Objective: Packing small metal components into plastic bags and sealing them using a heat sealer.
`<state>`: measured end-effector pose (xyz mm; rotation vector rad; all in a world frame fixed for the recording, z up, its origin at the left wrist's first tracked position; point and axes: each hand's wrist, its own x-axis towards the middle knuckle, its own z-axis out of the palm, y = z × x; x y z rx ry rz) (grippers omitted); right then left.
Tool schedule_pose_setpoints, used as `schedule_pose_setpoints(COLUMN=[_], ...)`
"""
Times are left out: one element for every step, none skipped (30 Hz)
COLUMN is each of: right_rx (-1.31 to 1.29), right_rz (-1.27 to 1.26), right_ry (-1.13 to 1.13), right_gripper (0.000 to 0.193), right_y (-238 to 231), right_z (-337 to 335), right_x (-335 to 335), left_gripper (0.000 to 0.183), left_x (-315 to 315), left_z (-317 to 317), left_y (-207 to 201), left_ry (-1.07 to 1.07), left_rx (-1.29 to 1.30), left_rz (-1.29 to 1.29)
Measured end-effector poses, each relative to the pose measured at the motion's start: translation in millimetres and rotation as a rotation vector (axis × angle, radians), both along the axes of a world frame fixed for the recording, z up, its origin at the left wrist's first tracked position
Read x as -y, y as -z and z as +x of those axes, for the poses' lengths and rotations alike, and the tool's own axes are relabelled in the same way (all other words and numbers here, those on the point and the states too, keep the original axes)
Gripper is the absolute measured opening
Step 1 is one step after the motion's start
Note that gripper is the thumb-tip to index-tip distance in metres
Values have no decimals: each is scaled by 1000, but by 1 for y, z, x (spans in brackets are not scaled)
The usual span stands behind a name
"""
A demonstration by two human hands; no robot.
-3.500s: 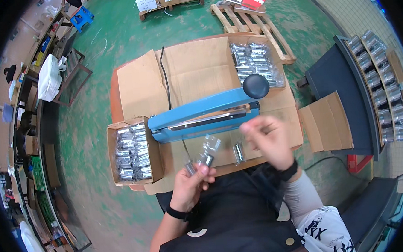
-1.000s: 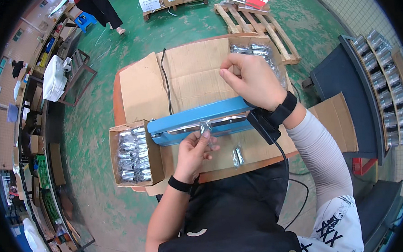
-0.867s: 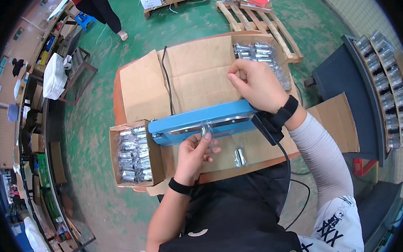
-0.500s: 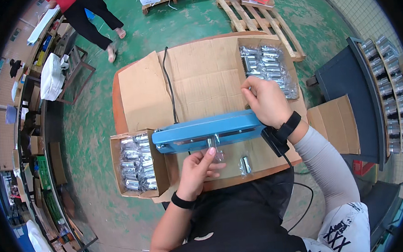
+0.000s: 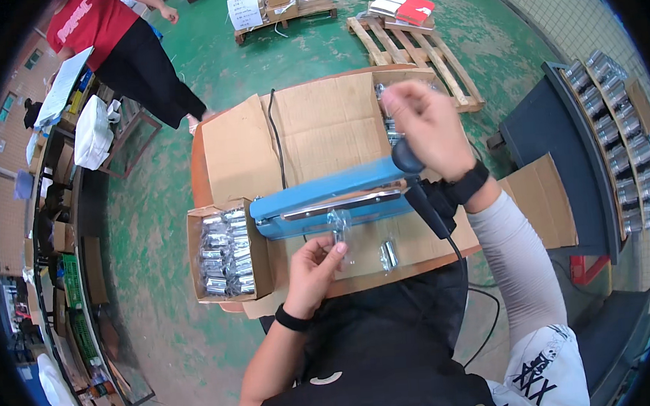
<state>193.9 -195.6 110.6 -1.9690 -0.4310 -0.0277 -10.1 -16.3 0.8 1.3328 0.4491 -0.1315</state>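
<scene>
Cardboard-covered counter point(image 5: 320, 129): left hand point(image 5: 312, 267) pinching clear bag point(image 5: 339, 224) in blue sealer point(image 5: 325, 201); right hand point(image 5: 426, 126), grip closed at 2 o'clock, should press evenly.

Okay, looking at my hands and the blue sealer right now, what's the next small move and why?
Probably press the blue heat sealer arm down. The left hand holds a small clear bag with its top edge at the sealing bar, and the right hand is at the black handle knob, so the bag looks placed for sealing.
</scene>
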Motion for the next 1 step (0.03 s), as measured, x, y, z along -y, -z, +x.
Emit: schedule_pose_setpoints(right_rx=[-19], right_rz=[220], right_ry=[43], right_gripper=[25], right_y=[-4], right_z=[-1], right_x=[4], left_gripper=[39], left_x=[4], left_z=[-7], left_y=[-8], left_ry=[5], left_rx=[19], left_rz=[7])
